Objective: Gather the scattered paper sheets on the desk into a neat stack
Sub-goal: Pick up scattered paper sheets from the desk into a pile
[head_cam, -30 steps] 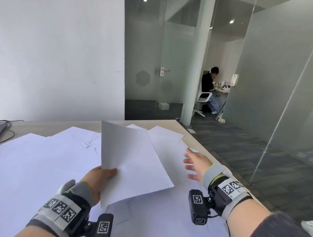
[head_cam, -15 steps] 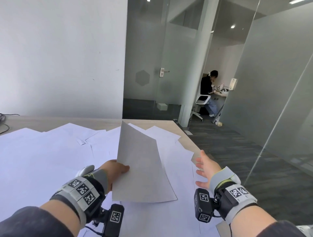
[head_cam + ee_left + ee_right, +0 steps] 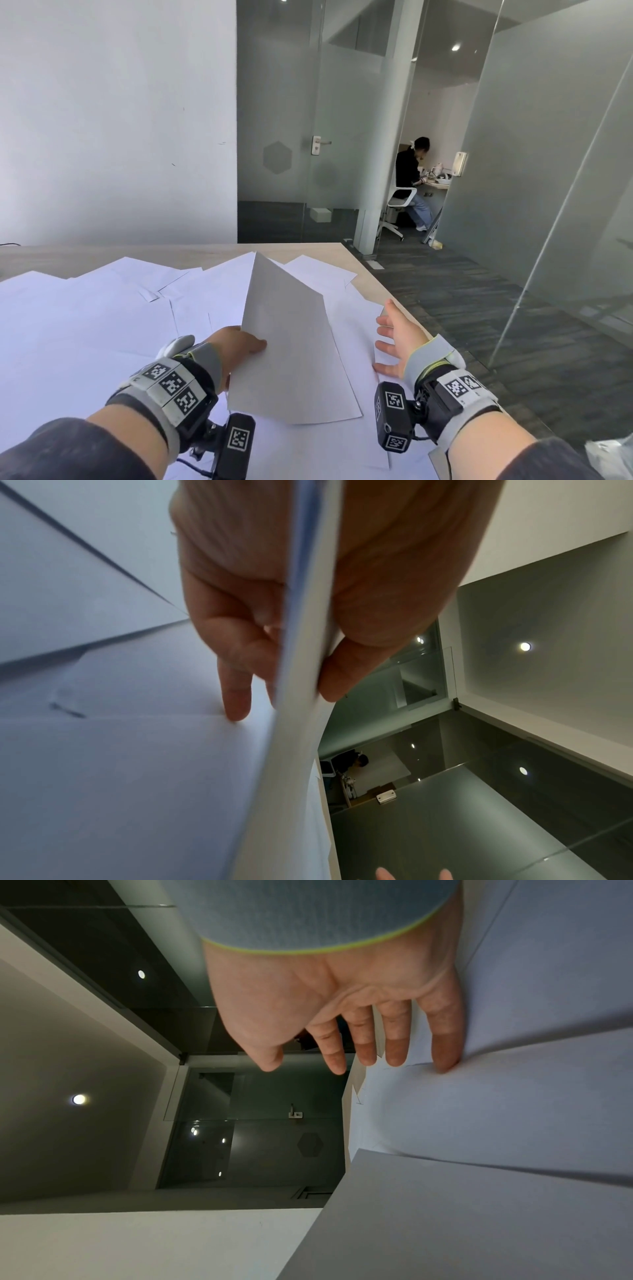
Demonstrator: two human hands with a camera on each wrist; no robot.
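White paper is the whole job here: the left hand [image 3: 236, 346] pinches a thin bundle of plain white sheets [image 3: 291, 349] between thumb and fingers [image 3: 236, 669], tilted up above the many loose white sheets [image 3: 85, 318] spread over the pale wooden bench [image 3: 346, 253], so the gathering step looks only partly done. The right hand [image 3: 397, 342] has its fingers [image 3: 445, 1042] spread wide and straight, the little one touching a flat sheet near the bench's right edge; the next move likely calls for sliding that sheet inward and tucking it squarely under the bundle.

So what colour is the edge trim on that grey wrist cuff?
Yellow-green, a thin line along the right hand's cuff trim; clearest in the right wrist view.
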